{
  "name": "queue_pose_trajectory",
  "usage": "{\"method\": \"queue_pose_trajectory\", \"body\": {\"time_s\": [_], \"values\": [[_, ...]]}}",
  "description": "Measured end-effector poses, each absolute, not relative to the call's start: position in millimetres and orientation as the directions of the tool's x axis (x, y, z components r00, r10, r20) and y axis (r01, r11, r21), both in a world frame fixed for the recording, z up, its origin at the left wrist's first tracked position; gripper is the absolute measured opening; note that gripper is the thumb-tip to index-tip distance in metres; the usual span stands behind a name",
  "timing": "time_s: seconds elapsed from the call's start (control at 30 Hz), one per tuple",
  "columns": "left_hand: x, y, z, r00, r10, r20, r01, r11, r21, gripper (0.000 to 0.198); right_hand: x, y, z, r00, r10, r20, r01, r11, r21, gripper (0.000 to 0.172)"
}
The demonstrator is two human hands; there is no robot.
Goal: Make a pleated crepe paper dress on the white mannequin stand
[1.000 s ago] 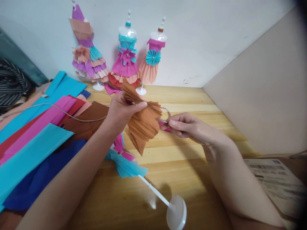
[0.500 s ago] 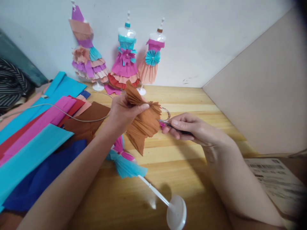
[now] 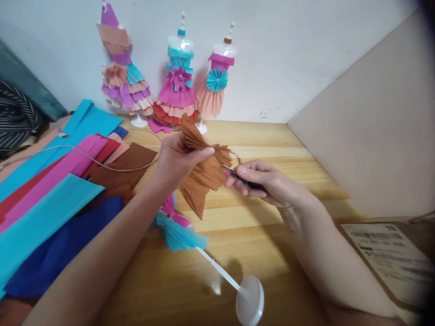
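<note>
Between thumb and fingers, my left hand (image 3: 185, 156) pinches a pleated piece of brown crepe paper (image 3: 207, 174), its folds gathered at the thumb. A pair of scissors (image 3: 246, 180) with dark handles is in my right hand (image 3: 261, 179). Their blades reach the paper's right edge, and part of them is hidden. Below my left hand lies a small mannequin stand (image 3: 222, 274) on its side, dressed in pink and light blue crepe paper (image 3: 181, 237). Its white round base faces the front.
Three dressed mannequins (image 3: 178, 90) stand against the wall. Folded crepe paper sheets (image 3: 50, 222) in several colours cover the left side, with a thin cable (image 3: 102, 165) across them. A labelled cardboard box (image 3: 384, 253) sits at the right, below a side panel (image 3: 374, 127).
My right hand has moved slightly left with the scissors, and the blades now overlap the brown paper's edge more. My left hand keeps its pinch, barely shifted.
</note>
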State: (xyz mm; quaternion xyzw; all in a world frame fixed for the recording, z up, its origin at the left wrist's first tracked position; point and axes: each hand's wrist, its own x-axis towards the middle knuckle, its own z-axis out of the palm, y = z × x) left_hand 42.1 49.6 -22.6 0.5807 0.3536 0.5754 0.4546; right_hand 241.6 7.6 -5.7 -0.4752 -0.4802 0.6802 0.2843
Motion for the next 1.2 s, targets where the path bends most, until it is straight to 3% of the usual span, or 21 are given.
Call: {"method": "queue_pose_trajectory", "body": {"time_s": [0.3, 0.7, 1.2], "values": [[40.5, 50.9, -19.9, 0.044, 0.928, 0.37, -0.144, -0.361, 0.921, 0.015, 236.2, 6.0, -7.8, -0.389, 0.833, -0.394, -0.042, -0.443, -0.896, 0.042], [43.7, 51.0, -16.2, -0.007, 0.93, 0.369, -0.233, -0.36, 0.903, 0.011, 234.6, 5.8, -10.8, -0.344, 0.874, -0.343, -0.029, -0.375, -0.927, 0.043], [45.8, 49.4, -23.8, 0.041, 0.938, 0.345, -0.134, -0.337, 0.932, 0.013, 232.3, 3.2, -12.4, -0.386, 0.863, -0.326, -0.016, -0.359, -0.933, 0.05]]}}
